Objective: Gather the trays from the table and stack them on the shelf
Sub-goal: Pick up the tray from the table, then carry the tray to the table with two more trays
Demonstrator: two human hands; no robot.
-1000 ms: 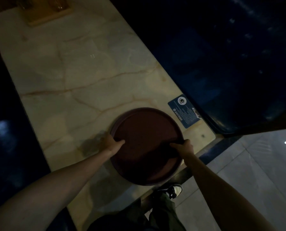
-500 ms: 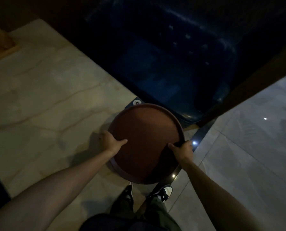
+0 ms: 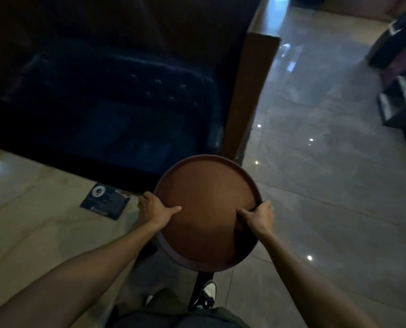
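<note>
A round brown tray [image 3: 204, 197] is held level in front of me, past the corner of the marble table [image 3: 31, 221] and partly over the floor. My left hand [image 3: 156, 209] grips its left rim with the thumb lying on the tray's inside. My right hand [image 3: 258, 215] grips the right rim the same way. The tray carries nothing. No shelf is in view.
A dark blue padded seat [image 3: 107, 110] with a wooden side panel [image 3: 249, 91] stands beyond the table. A small dark card [image 3: 105, 201] lies on the table corner. Glossy floor tiles [image 3: 327, 185] spread to the right, with dark steps [image 3: 400, 100] at the far right.
The tray has come off the table and moved right, beyond the table corner, with both hands still on its rim. My view has swung right toward the tiled floor.
</note>
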